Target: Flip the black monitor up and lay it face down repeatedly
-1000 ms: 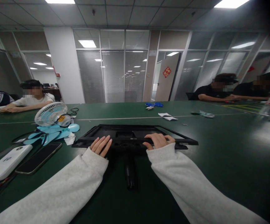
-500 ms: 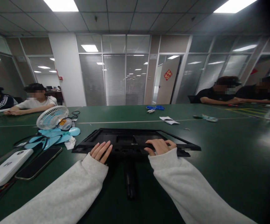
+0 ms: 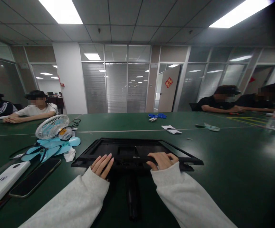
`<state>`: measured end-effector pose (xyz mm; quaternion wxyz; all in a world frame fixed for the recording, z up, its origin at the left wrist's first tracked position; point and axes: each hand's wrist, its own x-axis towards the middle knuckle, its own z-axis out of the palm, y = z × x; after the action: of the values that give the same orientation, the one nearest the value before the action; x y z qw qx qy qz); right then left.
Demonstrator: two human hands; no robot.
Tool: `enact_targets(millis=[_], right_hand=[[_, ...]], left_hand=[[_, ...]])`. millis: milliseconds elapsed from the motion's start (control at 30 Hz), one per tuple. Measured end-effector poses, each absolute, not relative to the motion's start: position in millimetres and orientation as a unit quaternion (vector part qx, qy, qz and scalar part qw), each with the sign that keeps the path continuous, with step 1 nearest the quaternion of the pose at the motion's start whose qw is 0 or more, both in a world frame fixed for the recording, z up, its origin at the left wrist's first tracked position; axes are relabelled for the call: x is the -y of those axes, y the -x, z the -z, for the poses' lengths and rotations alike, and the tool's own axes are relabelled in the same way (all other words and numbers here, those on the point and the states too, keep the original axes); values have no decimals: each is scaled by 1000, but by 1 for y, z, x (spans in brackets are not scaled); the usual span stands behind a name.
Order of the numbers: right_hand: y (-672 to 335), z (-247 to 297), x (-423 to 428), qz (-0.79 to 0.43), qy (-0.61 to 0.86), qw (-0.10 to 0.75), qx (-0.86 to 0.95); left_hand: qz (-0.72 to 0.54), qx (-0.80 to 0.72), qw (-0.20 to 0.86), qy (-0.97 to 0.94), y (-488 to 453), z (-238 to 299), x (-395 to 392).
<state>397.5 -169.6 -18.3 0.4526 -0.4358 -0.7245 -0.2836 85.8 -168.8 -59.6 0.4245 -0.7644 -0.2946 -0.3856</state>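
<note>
A black LG monitor casing (image 3: 125, 144) lies on the green table, its hollow inside facing up and its logo edge towards me. From that edge a dark stand neck (image 3: 132, 199) reaches back towards me. My left hand (image 3: 102, 165) rests on the near edge, left of the logo, with long fingers laid over the rim; its thumb is hidden. Right of the logo, my right hand (image 3: 162, 160) is curled over the same edge, fingers on top and thumb in front. A loose-looking frame strip (image 3: 183, 152) slants along the casing's right side.
To the left are a white fan (image 3: 53, 126), blue fan blades (image 3: 51, 148), a crumpled tissue (image 3: 69, 155), a black phone (image 3: 36, 177) and a white power bank (image 3: 5, 183). Beyond the casing lie blue gloves (image 3: 157, 116) and paper (image 3: 172, 129). Several people sit around the table.
The whole view has tipped up slightly, so everything sits lower in the picture. Both hands keep their places on the casing's edge, and the logo shows more clearly.
</note>
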Motion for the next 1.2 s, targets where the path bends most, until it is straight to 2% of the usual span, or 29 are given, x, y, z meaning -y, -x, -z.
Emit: enact_targets(millis=[933,1200], right_hand=[[-403,34,157,274,447,441,729],[-404,46,162,249,490,384,742]], left_hand=[[407,309,408,757,-94,76,155],[399,334,366,772,-97,93,158]])
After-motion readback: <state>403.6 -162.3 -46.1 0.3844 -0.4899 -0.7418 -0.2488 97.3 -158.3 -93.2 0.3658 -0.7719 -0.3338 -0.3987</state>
